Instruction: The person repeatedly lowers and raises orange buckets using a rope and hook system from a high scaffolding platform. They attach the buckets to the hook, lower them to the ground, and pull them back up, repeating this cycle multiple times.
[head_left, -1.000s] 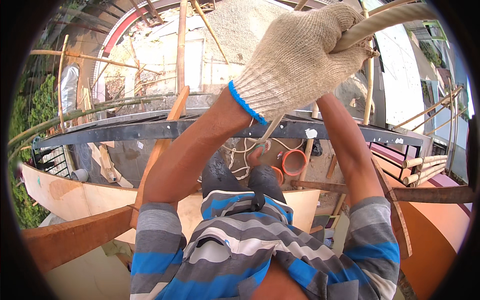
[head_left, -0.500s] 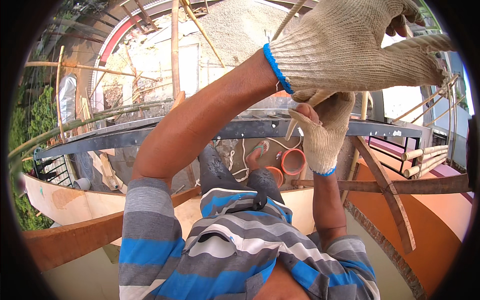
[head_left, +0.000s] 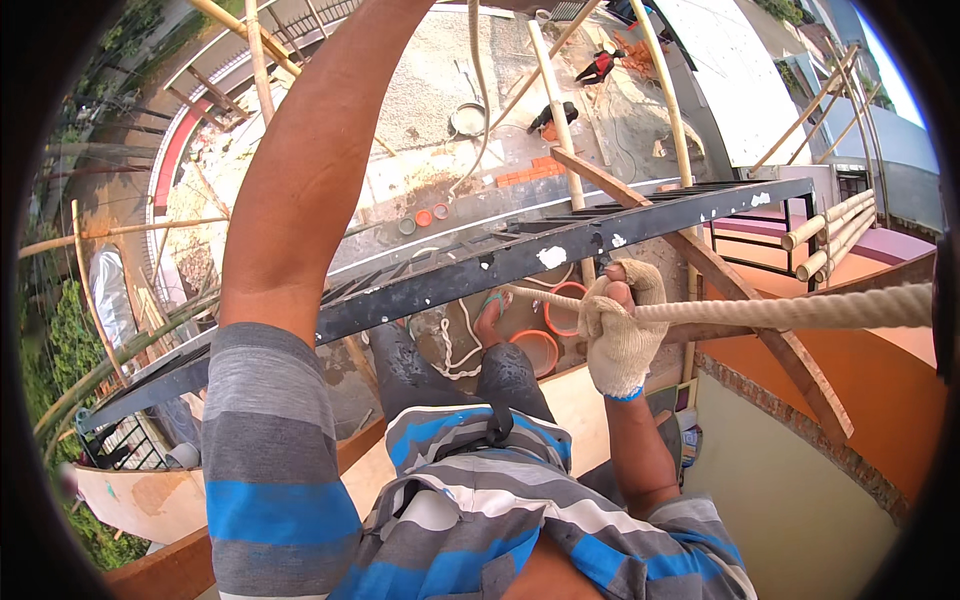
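My right hand, in a cream knitted work glove with a blue cuff, is closed around a thick pale rope. One length of it runs to the right edge of the view, and a tail goes off left behind the railing. My left forearm stretches up past the top edge, and its hand lies outside the picture. Another stretch of rope hangs down from the top, right of that forearm. Loose white rope lies by my feet. In front of my legs runs a black metal beam with white paint spots.
Two orange buckets stand at my feet. Wooden planks and bamboo poles cross on the right. Far below, two people are near orange bricks. A round pan and small buckets are down there too.
My left hand has gone up out of the picture. My right hand has come down and now grips the taut rope. The view has shifted, showing more of the ground below.
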